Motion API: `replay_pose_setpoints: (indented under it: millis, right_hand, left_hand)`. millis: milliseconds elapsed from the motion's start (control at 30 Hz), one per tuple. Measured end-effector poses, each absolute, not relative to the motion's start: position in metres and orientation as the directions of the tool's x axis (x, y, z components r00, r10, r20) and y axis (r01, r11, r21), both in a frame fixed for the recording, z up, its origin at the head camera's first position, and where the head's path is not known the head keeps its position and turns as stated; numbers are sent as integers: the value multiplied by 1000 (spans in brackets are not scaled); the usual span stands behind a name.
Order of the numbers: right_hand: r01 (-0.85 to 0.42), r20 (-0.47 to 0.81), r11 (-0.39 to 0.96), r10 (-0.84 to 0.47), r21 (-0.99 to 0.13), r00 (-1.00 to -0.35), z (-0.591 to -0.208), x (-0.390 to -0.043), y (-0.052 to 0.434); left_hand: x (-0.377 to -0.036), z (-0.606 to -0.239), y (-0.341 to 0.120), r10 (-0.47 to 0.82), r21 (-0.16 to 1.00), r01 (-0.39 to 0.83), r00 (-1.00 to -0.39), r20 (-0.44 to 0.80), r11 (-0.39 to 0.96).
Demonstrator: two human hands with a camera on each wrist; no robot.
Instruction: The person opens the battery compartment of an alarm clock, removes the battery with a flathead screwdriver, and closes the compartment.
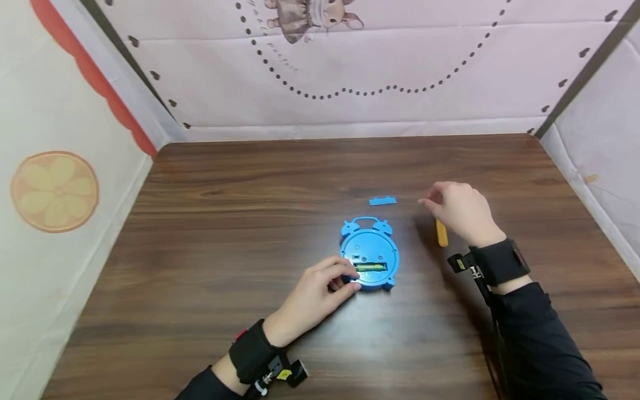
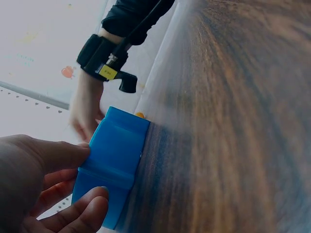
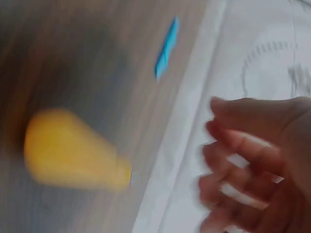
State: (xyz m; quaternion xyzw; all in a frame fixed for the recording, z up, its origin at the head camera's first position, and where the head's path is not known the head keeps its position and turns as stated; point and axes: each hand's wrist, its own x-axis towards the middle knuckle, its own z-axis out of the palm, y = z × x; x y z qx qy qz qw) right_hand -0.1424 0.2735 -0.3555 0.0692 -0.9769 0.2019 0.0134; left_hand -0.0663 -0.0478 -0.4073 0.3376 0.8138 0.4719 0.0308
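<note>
A blue toy-like alarm clock (image 1: 363,249) lies face down on the table, its back up. Its battery compartment is uncovered, and a green battery (image 1: 370,267) sits inside. My left hand (image 1: 325,283) grips the clock's lower left edge, thumb and fingers around its side in the left wrist view. My right hand (image 1: 460,211) is over the table to the right, fingers loosely bent and nothing between them. Below it lies a yellow handle-shaped object (image 1: 442,233), blurred in the right wrist view and partly covered by the hand in the head view.
A small blue battery cover (image 1: 382,200) lies on the table beyond the clock. The brown wooden table (image 1: 240,222) meets printed white cloth walls (image 1: 350,66) at the back and sides. Each wrist wears a black strap with a camera.
</note>
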Motion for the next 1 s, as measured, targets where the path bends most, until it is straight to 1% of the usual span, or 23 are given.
replay_pose_setpoints:
  millis: [67, 133, 267, 367, 467, 633, 700, 733, 800, 900, 1000]
  right_hand:
    - [-55, -29, 911, -74, -408, -997, -356, -142, 280]
    - [10, -105, 917, -35, -400, -994, -360, -141, 286]
    - [71, -209, 920, -12, -386, -978, -371, -138, 291]
    - [85, -231, 918, -8, -388, -973, -376, -136, 290]
    - [89, -249, 913, -13, -397, -969, -378, -135, 290]
    - [115, -302, 894, -24, -433, -953, -376, -130, 294]
    - [115, -299, 884, -29, -453, -954, -369, -124, 295]
    - [101, -288, 879, -43, -467, -957, -365, -120, 295]
    - [33, -244, 870, -101, -492, -964, -354, -112, 295]
    - [-140, -152, 857, -245, -495, -958, -334, -98, 290]
    - [-322, -63, 826, -393, -463, -917, -315, -85, 279]
  left_hand:
    - [-66, -407, -53, 565, 779, 530, -775, 284, 336]
    - [-67, -407, -56, 566, 764, 547, -769, 297, 343]
    - [-68, -407, -56, 573, 729, 592, -747, 336, 344]
    - [-68, -407, -54, 565, 714, 609, -742, 360, 345]
    - [-68, -407, -53, 548, 716, 601, -754, 362, 356]
    - [-69, -412, -52, 523, 735, 549, -794, 310, 398]
    - [-70, -414, -52, 527, 743, 528, -803, 279, 411]
    - [-71, -415, -53, 530, 746, 519, -806, 264, 417]
    - [-72, -416, -54, 534, 753, 502, -811, 238, 426]
    - [-74, -416, -56, 534, 754, 485, -818, 213, 443]
    - [-76, -417, -58, 528, 747, 482, -823, 208, 457]
